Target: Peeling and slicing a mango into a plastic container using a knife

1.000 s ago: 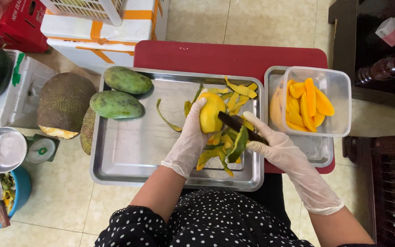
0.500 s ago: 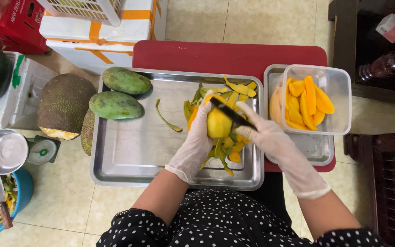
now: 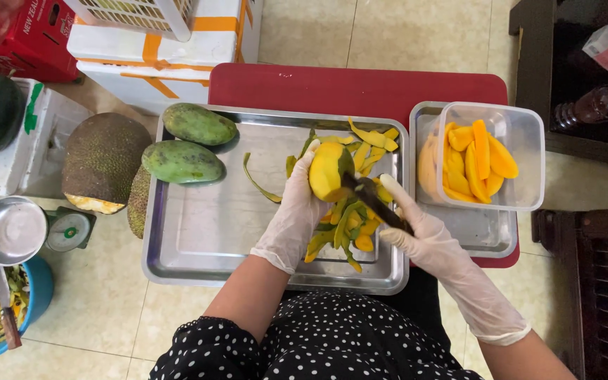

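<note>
Setting: a tiled floor with a low red table [image 3: 360, 88] bearing a large steel tray [image 3: 198, 246]; a dark wooden chair stands at the right.
Left hand [image 3: 297, 211]: gloved, wrapped around a half-peeled mango [image 3: 327, 171], held just above the tray's right half.
Right hand [image 3: 423, 229]: gloved, clenched on the handle of a dark knife [image 3: 371, 197], its blade touching the mango's right side.
Change: half a second ago the blade lay across the top of the fruit; now it sits lower on the flank and the mango is turned, with a strip of green skin still showing beside the blade.
Meaning: peeling seems partly done, judging by that remaining skin.
Peels [image 3: 346, 229]: heaped under both hands.
Whole fruit: two green mangoes [image 3: 184, 162] at the tray's left corner.
Container [image 3: 522, 158]: clear plastic, holding yellow mango slices [image 3: 476, 162], right of the tray.
</note>
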